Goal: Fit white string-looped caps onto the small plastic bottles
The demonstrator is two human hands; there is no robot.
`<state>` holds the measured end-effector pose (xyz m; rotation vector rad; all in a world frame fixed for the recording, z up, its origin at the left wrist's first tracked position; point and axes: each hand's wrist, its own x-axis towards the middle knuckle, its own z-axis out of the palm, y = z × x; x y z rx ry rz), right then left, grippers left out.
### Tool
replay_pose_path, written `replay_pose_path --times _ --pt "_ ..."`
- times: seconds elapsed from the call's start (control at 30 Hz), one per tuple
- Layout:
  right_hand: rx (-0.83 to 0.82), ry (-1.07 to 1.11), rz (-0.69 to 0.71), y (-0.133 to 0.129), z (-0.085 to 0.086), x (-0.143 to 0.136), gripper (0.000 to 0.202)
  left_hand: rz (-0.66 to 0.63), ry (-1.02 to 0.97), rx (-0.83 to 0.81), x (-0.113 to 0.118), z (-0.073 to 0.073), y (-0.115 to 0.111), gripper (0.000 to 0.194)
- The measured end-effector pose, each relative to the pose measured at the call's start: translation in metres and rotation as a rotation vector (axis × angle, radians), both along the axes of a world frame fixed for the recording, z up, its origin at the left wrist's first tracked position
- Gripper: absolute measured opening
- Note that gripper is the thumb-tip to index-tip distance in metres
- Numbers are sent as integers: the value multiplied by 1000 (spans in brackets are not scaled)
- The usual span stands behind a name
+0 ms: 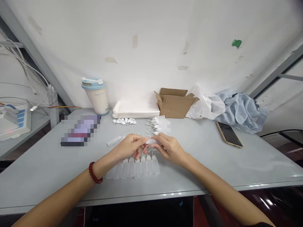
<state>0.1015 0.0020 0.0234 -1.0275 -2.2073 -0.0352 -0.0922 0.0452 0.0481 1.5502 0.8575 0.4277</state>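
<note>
A small translucent squeeze bottle (152,142) is held level between my two hands above the table. My left hand (133,144) pinches its left, white-tipped end with thumb and fingers, while my right hand (170,146) grips the body from the right. Fingers cover much of the bottle. Below them lies a row of several similar bottles (143,167), necks pointing away from me, with thin strings at their tops. Just behind my hands is a pile of bottles with white tips (163,125). Left of it are several loose white caps (125,121). One bottle (114,141) lies alone by my left hand.
Along the wall stand a tumbler (97,97), a stack of white trays (137,110), an open cardboard box (176,105), a white plastic bag (205,105) and a crumpled blue cloth (243,110). A phone (229,135) lies right; a blurred purple item (81,129) lies left.
</note>
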Motion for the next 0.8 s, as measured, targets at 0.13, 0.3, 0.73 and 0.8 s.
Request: replay_pose_path --times 0.13,0.3,0.73,0.8 --pt "-10 29 26 -2 -1 -1 24 -37 11 77 -2 -1 2 44" --pt "-105 131 24 -3 1 -2 26 -38 56 291 -4 0 -4 28" --pt "-219 197 3 -3 6 -3 29 -61 80 270 -1 11 -10 36" --pt "-115 129 20 -3 2 -2 28 -89 77 250 -2 12 -8 39"
